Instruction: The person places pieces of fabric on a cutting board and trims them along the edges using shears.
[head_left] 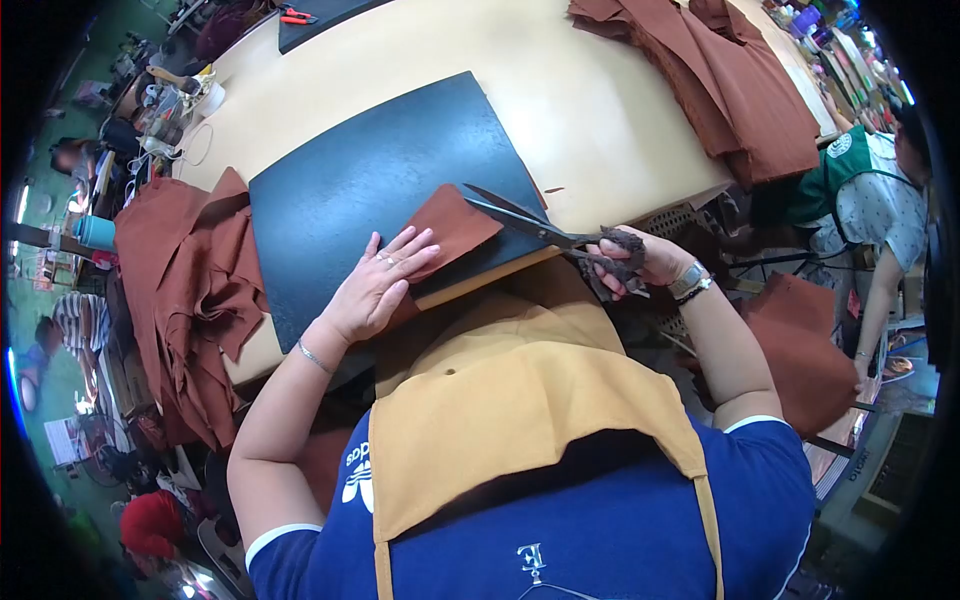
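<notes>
Worktop (590, 110) carries a black mat (350, 180), crumpled brown sheets (190, 300) heaped left of it. Scissors (572, 240) (handles wrapped in something dark) are in the right hand (640, 258), fingers clamped round the handles, blades slightly parted. Left hand (383, 277) lies flat, fingers slightly apart, on the small brown piece (455, 232) at the mat's near edge, blade tips right beside it.
</notes>
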